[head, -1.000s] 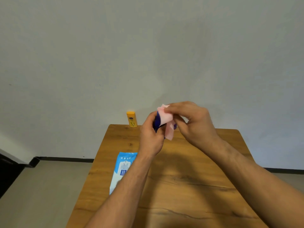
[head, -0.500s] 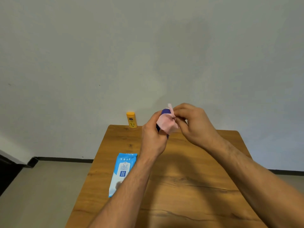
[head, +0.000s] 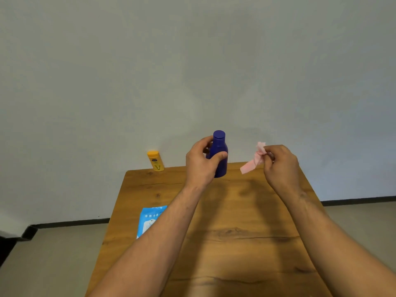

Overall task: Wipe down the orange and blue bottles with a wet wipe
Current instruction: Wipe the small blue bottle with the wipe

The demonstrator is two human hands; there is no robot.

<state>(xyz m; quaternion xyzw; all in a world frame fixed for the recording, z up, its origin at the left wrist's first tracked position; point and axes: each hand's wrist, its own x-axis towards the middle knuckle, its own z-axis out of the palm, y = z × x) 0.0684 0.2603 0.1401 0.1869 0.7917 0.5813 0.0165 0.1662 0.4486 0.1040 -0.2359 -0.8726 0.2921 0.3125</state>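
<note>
My left hand (head: 201, 163) grips the blue bottle (head: 219, 153) upright above the far part of the wooden table (head: 235, 221); its cap shows above my fingers. My right hand (head: 280, 166) is a short way to the right of the bottle and pinches a crumpled pink wet wipe (head: 254, 160), whose loose end hangs down to the left. The wipe is apart from the bottle. The orange bottle (head: 156, 160) stands upright at the table's far left corner, against the wall.
A blue wet wipe pack (head: 149, 219) lies flat on the left side of the table, partly hidden by my left forearm. A grey wall rises behind the table, and bare floor lies on both sides.
My hands have parted: the right hand drew the pink wipe off the blue bottle to the right. The bottle, held sideways a second ago, now stands upright and uncovered in the left hand.
</note>
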